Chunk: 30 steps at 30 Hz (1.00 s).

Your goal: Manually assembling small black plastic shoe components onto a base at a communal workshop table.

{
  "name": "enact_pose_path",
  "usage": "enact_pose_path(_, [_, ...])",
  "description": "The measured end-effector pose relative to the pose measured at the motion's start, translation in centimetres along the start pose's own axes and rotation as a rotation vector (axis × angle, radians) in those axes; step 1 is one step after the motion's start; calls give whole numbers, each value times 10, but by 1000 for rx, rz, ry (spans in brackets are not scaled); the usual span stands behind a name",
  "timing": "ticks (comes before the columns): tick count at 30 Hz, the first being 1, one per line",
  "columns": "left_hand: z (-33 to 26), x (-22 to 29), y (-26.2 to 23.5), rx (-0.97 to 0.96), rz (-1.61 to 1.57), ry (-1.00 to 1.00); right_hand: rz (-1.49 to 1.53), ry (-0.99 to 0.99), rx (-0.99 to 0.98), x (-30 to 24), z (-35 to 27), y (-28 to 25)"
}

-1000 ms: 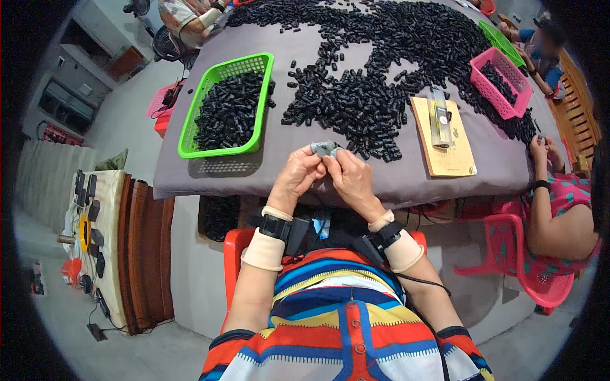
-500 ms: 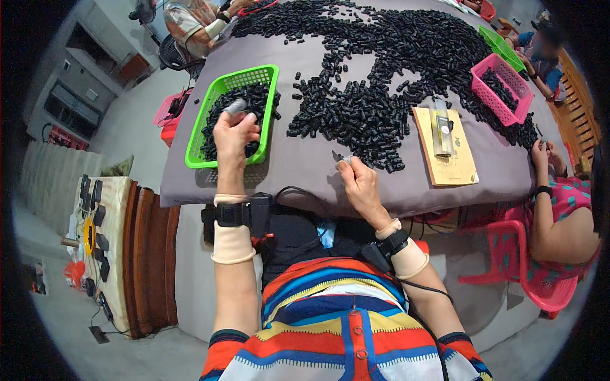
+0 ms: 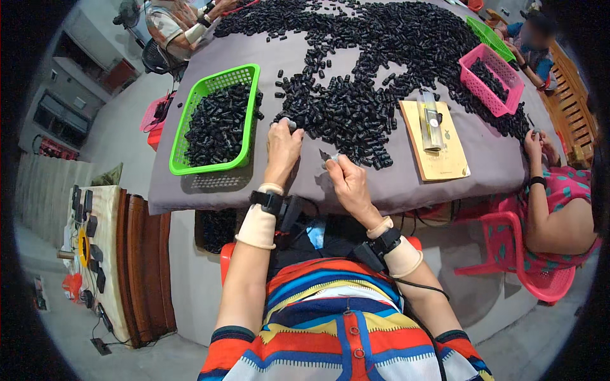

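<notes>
My left hand [image 3: 284,149] is at the left edge of a heap of small black cylindrical plastic parts [image 3: 346,111], fingers curled and a grey cover on a fingertip. What lies between those fingers is hidden. Close by on the right, my right hand [image 3: 349,184] is closed on a small knife [image 3: 325,154] whose dark pointed blade sticks out past the thumb toward the left. A grey cover shows on a finger of this hand too. Left of my hands stands a green basket [image 3: 175,164] full of the same black parts.
Right of the heap, a yellow booklet [image 3: 445,166] bears a clear ruler-like tool [image 3: 431,130]. Beyond are a pink basket [image 3: 508,105] and another green basket [image 3: 492,41]. Co-workers sit at the right side and far left of the cloth-covered table [image 3: 248,190].
My left hand has left the green basket and moved right to the edge of the heap. My right hand keeps its grip on the knife. The view has shifted slightly.
</notes>
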State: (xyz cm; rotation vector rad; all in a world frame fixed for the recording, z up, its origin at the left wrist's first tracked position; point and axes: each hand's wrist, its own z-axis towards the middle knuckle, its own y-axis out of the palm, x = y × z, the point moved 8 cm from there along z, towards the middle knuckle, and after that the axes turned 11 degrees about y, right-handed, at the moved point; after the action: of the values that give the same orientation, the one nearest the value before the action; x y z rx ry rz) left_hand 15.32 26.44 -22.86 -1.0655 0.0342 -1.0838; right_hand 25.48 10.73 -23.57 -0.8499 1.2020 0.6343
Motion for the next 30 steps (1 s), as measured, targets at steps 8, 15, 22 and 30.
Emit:
enact_pose_path(8, [-7, -14, 9, -70, -76, -146, -28, 15, -19, 7, 3, 1])
enact_pose_path(15, [-5, 18, 4, -131, -8, 3, -33, -8, -12, 3, 1, 1])
enact_pose_path(22, [-27, 0, 16, -133, -216, -27, -33, -9, -15, -2, 0, 1])
enact_pose_path(30, [-83, 20, 31, -102, -1434, -693, -40, -13, 6, -1, 3, 0])
